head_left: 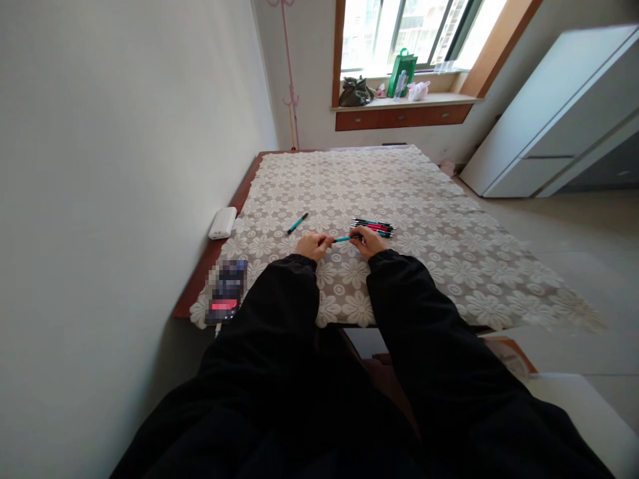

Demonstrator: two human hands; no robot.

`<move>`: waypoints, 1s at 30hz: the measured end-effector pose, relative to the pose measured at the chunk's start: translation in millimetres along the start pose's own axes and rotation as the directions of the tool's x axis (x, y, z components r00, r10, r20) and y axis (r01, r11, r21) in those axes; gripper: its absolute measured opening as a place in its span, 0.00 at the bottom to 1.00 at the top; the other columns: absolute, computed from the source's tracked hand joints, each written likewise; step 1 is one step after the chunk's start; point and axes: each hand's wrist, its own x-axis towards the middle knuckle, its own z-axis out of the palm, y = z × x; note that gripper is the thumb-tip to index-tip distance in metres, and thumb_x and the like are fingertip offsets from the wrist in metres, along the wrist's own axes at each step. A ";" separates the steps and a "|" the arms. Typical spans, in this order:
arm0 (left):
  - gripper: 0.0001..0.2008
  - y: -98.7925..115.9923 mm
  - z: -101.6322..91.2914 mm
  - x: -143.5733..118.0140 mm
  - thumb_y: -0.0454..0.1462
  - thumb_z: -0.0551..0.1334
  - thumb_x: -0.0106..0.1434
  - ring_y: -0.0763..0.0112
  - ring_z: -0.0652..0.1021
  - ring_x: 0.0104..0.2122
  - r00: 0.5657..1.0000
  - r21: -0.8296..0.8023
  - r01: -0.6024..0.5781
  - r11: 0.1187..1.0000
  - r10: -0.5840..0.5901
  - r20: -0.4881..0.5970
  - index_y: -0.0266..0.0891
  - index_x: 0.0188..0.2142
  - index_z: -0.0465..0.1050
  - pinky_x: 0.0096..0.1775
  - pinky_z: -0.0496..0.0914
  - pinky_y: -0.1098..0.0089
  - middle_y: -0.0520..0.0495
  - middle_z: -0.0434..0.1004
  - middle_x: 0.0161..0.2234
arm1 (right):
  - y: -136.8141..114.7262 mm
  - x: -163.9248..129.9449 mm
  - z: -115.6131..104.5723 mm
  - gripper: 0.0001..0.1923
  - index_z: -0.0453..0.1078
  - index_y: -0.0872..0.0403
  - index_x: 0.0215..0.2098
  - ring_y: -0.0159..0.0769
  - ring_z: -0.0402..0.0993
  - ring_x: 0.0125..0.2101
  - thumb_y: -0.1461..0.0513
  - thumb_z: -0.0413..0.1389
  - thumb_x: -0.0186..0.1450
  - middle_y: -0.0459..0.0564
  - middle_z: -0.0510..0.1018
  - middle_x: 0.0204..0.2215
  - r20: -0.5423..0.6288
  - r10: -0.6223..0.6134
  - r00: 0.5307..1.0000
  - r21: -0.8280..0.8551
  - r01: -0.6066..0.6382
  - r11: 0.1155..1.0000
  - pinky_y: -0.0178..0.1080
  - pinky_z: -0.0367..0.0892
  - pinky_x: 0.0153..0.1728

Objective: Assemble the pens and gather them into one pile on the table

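Head view shows your left hand (312,245) and right hand (366,239) each pinched on one end of a teal pen (342,239), held level just above the counter (449,266) and its lace cloth (424,193). If the two halves part under your pull, small inner pieces could probably drop into the cloth's open pattern and be hard to find. Your right hand sits just beside the pile of pens (373,227); a sideways nudge may scatter it. The pen looks slim, teal-barrelled, dark at the right end.
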 end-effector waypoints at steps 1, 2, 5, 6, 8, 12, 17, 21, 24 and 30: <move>0.20 0.5 -0.2 -0.4 0.49 0.57 0.71 0.64 0.78 0.34 1.000 0.003 0.010 1.000 -0.010 0.006 0.42 0.34 0.82 0.39 0.69 0.66 0.46 0.79 0.28 | 0.6 -0.2 0.0 0.07 0.74 0.51 0.39 0.38 0.69 0.32 0.59 0.59 0.62 0.49 0.77 0.32 -0.002 -0.006 1.000 -0.003 0.006 1.000 0.41 0.66 0.38; 0.19 0.9 -0.5 -0.7 0.49 0.57 0.71 0.65 0.78 0.34 1.000 -0.006 0.009 1.000 -0.009 0.001 0.42 0.36 0.82 0.40 0.69 0.66 0.46 0.80 0.30 | 1.1 -0.4 0.0 0.07 0.74 0.51 0.39 0.38 0.70 0.32 0.59 0.59 0.62 0.49 0.77 0.33 -0.005 -0.010 1.000 -0.006 0.010 1.000 0.41 0.66 0.38; 0.14 2.1 -0.9 -1.1 0.48 0.66 0.65 0.66 0.79 0.36 1.000 -0.030 -0.015 0.999 0.014 -0.019 0.43 0.43 0.81 0.41 0.70 0.68 0.47 0.83 0.36 | 1.7 -0.5 -0.3 0.07 0.74 0.51 0.39 0.39 0.70 0.32 0.59 0.59 0.63 0.49 0.77 0.33 0.009 -0.016 1.000 -0.019 0.017 1.000 0.41 0.66 0.38; 0.14 2.5 -1.1 -1.1 0.48 0.66 0.65 0.65 0.79 0.36 1.000 -0.029 -0.009 1.000 0.009 -0.006 0.42 0.42 0.81 0.41 0.70 0.67 0.47 0.83 0.35 | 1.6 -0.5 -0.4 0.07 0.74 0.51 0.39 0.39 0.70 0.33 0.59 0.59 0.63 0.49 0.77 0.33 0.014 -0.020 1.000 -0.024 0.020 1.000 0.41 0.66 0.38; 0.15 3.1 -1.3 -1.1 0.48 0.60 0.69 0.65 0.79 0.35 0.999 -0.022 0.025 0.999 -0.024 0.030 0.42 0.37 0.81 0.40 0.70 0.67 0.47 0.82 0.32 | 1.2 -0.6 -0.3 0.07 0.74 0.51 0.39 0.39 0.70 0.33 0.59 0.59 0.63 0.50 0.77 0.33 0.016 -0.029 0.999 -0.034 0.029 0.999 0.41 0.67 0.38; 0.14 3.5 -0.9 -1.2 0.49 0.66 0.64 0.66 0.79 0.34 0.999 -0.059 0.024 0.998 -0.022 0.024 0.43 0.42 0.80 0.39 0.69 0.68 0.48 0.84 0.35 | 1.4 -1.0 0.8 0.07 0.74 0.51 0.39 0.40 0.71 0.34 0.59 0.58 0.64 0.50 0.77 0.32 0.012 -0.045 0.999 -0.045 0.045 0.998 0.42 0.67 0.39; 0.17 0.7 1.4 -0.9 0.49 0.58 0.69 0.66 0.78 0.30 0.998 -0.077 -0.004 0.997 0.008 0.055 0.43 0.34 0.80 0.36 0.68 0.67 0.49 0.81 0.28 | 1.8 -0.9 1.3 0.07 0.74 0.51 0.39 0.40 0.71 0.33 0.58 0.59 0.64 0.50 0.76 0.32 0.038 -0.047 0.998 -0.055 0.049 0.997 0.42 0.66 0.39; 0.14 -2.3 3.1 -0.4 0.49 0.67 0.61 0.67 0.78 0.31 0.999 -0.101 -0.002 0.995 0.006 0.038 0.43 0.40 0.79 0.36 0.68 0.68 0.49 0.83 0.33 | -0.8 -1.1 0.3 0.07 0.74 0.51 0.40 0.38 0.69 0.31 0.58 0.59 0.64 0.49 0.76 0.31 0.042 -0.025 0.999 -0.058 0.027 0.998 0.41 0.66 0.38; 0.16 -1.8 2.0 -0.7 0.49 0.59 0.68 0.68 0.77 0.30 0.998 -0.080 -0.005 0.997 0.010 0.069 0.42 0.34 0.79 0.34 0.66 0.68 0.49 0.81 0.28 | -3.5 -0.9 -0.9 0.07 0.74 0.51 0.39 0.39 0.70 0.32 0.59 0.58 0.64 0.49 0.76 0.32 0.043 -0.036 0.998 -0.047 0.038 0.998 0.41 0.67 0.39; 0.18 -1.3 1.1 -1.0 0.49 0.56 0.71 0.68 0.77 0.28 0.998 -0.109 0.006 0.994 0.001 0.067 0.43 0.38 0.79 0.34 0.65 0.68 0.50 0.80 0.27 | -4.4 -0.8 -0.4 0.07 0.73 0.51 0.39 0.41 0.71 0.35 0.59 0.57 0.63 0.51 0.77 0.34 0.007 -0.031 0.999 -0.035 0.031 0.999 0.43 0.68 0.41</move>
